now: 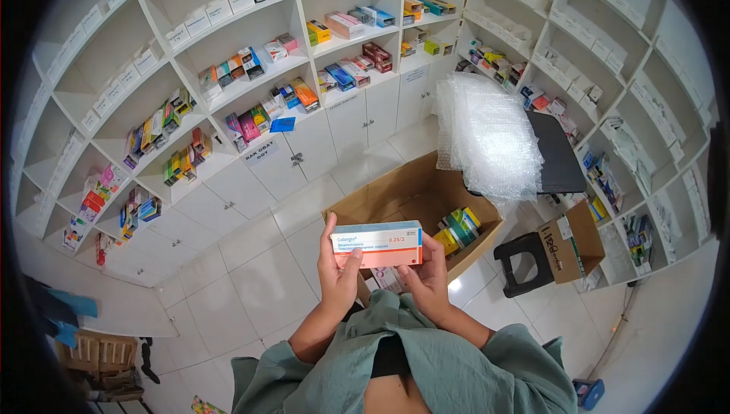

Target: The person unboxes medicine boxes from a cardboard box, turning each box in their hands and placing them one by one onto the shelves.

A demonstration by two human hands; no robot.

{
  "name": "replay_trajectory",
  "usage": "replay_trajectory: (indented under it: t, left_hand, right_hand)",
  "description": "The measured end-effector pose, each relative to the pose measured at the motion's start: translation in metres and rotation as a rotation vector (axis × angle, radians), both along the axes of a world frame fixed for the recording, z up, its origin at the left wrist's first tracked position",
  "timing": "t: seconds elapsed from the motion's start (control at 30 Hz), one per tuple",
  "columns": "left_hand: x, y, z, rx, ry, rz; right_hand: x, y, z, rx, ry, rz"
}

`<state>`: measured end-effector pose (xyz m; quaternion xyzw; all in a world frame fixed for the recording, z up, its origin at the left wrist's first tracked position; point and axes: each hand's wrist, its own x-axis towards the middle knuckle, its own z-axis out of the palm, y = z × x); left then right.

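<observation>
A white and orange medicine box with a blue end is held up in front of my body, its printed face toward me. My left hand grips its left end, thumb across the front. The right end is in my right hand, thumb at the lower edge. Below and behind it stands a large open cardboard box on the floor. Inside are several yellow, green and white medicine boxes at its right. Another white and pink pack shows partly under my hands.
Bubble wrap lies over a dark surface behind the carton. A smaller cardboard box and a black stool-like object stand right. White shelves with medicine boxes curve around; cupboard doors are below them.
</observation>
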<state>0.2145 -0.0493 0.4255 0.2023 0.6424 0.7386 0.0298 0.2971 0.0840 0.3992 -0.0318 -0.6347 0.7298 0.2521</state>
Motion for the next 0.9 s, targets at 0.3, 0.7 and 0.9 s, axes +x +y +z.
replay_trajectory:
  t: [0.3,0.7,0.9]
  left_hand:
    - [-0.003,-0.004,-0.006,0.014,0.013,-0.004]
    - [-0.005,-0.005,-0.009,-0.006,-0.01,-0.064]
    - [-0.003,-0.003,-0.006,0.023,-0.073,-0.112]
  right_hand:
    - [-0.002,-0.003,0.005,-0.037,-0.004,-0.01]
    - [0.001,-0.005,0.015,-0.082,0.026,-0.031]
    - [0.003,-0.007,0.019,-0.127,0.035,-0.049]
